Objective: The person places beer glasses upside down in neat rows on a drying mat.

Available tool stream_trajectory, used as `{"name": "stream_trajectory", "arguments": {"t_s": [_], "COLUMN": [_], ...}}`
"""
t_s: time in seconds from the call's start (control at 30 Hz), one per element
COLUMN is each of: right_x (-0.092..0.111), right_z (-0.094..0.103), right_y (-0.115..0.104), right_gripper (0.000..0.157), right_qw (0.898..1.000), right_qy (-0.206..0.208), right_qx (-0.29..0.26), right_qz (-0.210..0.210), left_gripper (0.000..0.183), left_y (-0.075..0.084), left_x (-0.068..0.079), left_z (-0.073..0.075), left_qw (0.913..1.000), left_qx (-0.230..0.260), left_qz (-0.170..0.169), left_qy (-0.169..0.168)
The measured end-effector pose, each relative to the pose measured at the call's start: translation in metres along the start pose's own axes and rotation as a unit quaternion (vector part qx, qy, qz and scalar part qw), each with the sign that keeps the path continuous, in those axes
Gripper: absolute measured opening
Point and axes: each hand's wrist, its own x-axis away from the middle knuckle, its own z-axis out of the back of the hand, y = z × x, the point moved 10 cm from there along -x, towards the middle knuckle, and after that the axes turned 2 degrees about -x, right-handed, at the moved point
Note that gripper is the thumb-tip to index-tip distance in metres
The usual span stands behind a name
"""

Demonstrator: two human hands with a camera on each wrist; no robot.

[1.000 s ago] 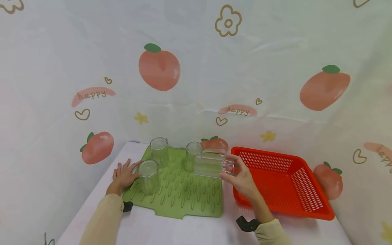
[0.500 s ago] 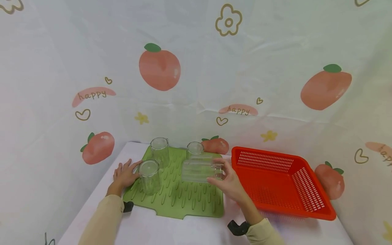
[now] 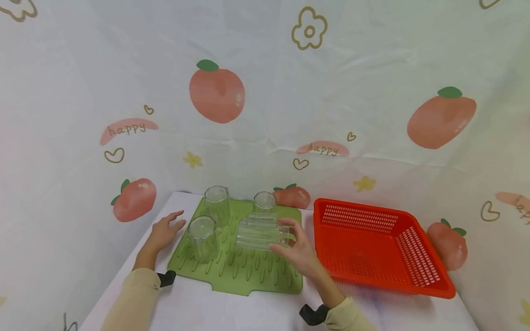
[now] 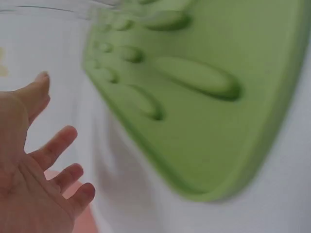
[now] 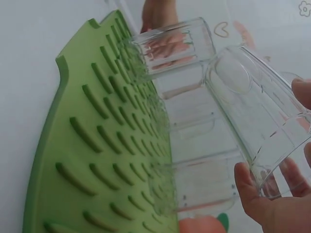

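My right hand [image 3: 304,250] holds a clear glass mug [image 3: 256,233] by one end, thumb and fingers round it. The mug lies sideways in the air over the green ridged mat [image 3: 269,281], its handle uppermost. In the right wrist view the same mug [image 5: 257,111] slants away from the fingertips. Two clear glasses stand on the mat's left side, one in front [image 3: 204,243] and one behind [image 3: 218,209]. A third glass [image 3: 264,201] at the back is partly covered by the held mug. Left of the mat, my left hand [image 3: 163,232] is spread and holds nothing.
A red perforated plastic basket [image 3: 372,248] stands to the right of the mat on the white-covered table [image 3: 232,312]. Behind the table hangs a white cloth [image 3: 265,92] with fruit prints, close to the rear glasses.
My right hand has carried the mug leftward from near the basket to over the middle of the mat. My left hand has drawn back left from the mat's edge and the front glass.
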Motion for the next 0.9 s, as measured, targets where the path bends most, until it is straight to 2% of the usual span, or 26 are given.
{"name": "stream_trajectory", "arguments": {"t_s": [0.17,0.33,0.4,0.5,0.63,0.73,0.9], "right_x": [0.0,0.0,-0.001,-0.001,-0.001,-0.001,-0.001], "right_z": [-0.004,-0.008,-0.009,-0.009,-0.009,-0.01,-0.011], "right_y": [0.003,0.009,0.011,0.013,0.015,0.017,0.019], "right_gripper": [0.065,0.064,0.064,0.064,0.064,0.065,0.065], "right_qw": [1.0,1.0,1.0,1.0,1.0,1.0,0.999], "right_qy": [0.003,0.006,0.005,0.006,0.006,0.002,0.002], "right_qx": [0.004,0.004,0.003,0.002,-0.002,-0.01,-0.023], "right_qz": [0.008,0.004,0.0,-0.006,-0.014,-0.019,-0.024], "left_gripper": [0.065,0.064,0.063,0.062,0.065,0.071,0.082], "left_y": [0.02,0.051,0.066,0.091,0.121,0.14,0.172], "left_x": [0.007,0.018,0.023,0.032,0.043,0.049,0.059], "left_z": [0.027,0.052,0.058,0.062,0.061,0.056,0.042], "left_qw": [0.9972,0.988,0.9842,0.9794,0.9762,0.9748,0.9686], "left_qx": [0.048,0.086,0.093,0.1,0.094,0.085,0.101], "left_qz": [-0.015,-0.059,-0.081,-0.116,-0.154,-0.174,-0.214], "left_qy": [0.056,0.114,0.128,0.132,0.121,0.11,0.076]}}
